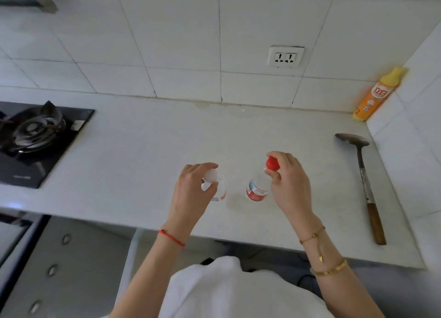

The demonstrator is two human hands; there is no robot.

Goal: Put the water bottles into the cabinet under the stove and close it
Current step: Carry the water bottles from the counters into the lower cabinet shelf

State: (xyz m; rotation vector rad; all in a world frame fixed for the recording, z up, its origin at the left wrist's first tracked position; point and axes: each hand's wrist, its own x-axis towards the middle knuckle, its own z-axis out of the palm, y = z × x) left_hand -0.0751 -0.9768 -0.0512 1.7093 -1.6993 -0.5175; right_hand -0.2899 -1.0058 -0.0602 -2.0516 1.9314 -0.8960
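Note:
Two small clear water bottles stand upright on the white counter (143,150), close together near its front edge. The white-capped bottle (220,191) is on the left, and my left hand (193,191) closes around its cap and neck from above. The red-capped bottle (259,186), with a red and white label, has my right hand (288,184) gripping it at the cap. The black gas stove (35,138) sits at the counter's left end. Below it, grey cabinet fronts (78,270) with round handles show at the lower left; whether a door is ajar I cannot tell.
A metal spatula with a wooden handle (365,184) lies on the counter to the right. An orange and yellow detergent bottle (379,95) stands in the back right corner by the tiled wall. A double wall socket (285,57) sits above the counter.

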